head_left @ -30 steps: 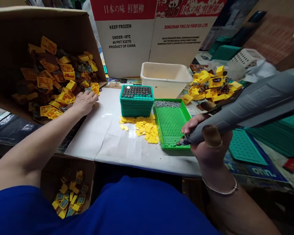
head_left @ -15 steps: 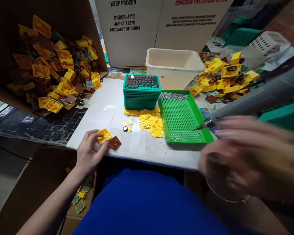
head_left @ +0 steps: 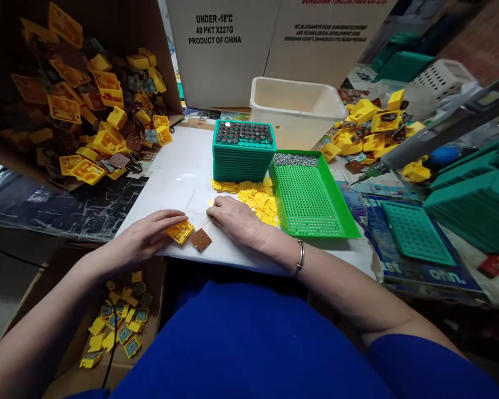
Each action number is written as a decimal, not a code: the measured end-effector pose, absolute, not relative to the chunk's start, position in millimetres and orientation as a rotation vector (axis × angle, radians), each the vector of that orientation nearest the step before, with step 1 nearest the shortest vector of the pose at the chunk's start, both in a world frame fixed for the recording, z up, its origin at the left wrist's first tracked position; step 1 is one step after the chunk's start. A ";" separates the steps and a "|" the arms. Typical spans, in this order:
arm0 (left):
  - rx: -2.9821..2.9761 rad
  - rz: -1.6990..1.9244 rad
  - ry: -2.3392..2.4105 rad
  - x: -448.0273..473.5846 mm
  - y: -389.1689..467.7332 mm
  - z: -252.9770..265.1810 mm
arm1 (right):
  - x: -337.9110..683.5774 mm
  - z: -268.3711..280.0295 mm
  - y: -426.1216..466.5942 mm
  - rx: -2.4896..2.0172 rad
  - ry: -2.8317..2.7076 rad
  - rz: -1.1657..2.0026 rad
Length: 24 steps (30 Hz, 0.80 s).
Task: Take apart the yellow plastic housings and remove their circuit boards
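Observation:
My left hand (head_left: 147, 233) is closed around the left side of a small open yellow plastic case (head_left: 180, 231) on the white work surface. Beside the case lies a brown square circuit board (head_left: 200, 239), and thin wires run from there toward my right hand (head_left: 239, 220). The fingertips of that hand are pinched together just above the surface, over the spot where a small round part lay. What they grip is hidden. Right behind the hand, a heap of flat yellow pieces (head_left: 260, 195) spreads out.
Behind stands a stack of teal trays (head_left: 243, 163) topped with round parts, beside a green perforated tray (head_left: 310, 194) with screws. An electric screwdriver (head_left: 403, 149) hangs at right. Yellow cases fill a carton (head_left: 172, 77) at left. A white bin (head_left: 295, 124) stands behind.
My right hand has swept from the screwdriver at the right to beside the yellow case. The screwdriver now hangs free, farther back. My left hand stays at the case.

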<state>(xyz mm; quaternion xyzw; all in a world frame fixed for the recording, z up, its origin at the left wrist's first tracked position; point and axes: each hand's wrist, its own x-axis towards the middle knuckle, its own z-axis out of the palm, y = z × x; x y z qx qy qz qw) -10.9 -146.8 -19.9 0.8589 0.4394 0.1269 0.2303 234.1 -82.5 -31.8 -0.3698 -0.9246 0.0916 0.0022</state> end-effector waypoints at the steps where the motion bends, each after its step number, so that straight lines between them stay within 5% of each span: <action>1: 2.370 0.357 1.241 -8.3 -146.3 -20.2 | 236.9 -28.4 -83.0 -1.170 -2.871 0.287; 9: 2.509 0.426 1.620 34.4 -154.3 -37.4 | 278.7 -31.6 -112.6 -1.029 -2.541 0.084; 24: 1.757 0.407 1.486 59.9 -155.4 -6.9 | 303.5 -54.2 -130.1 -1.225 -2.526 0.475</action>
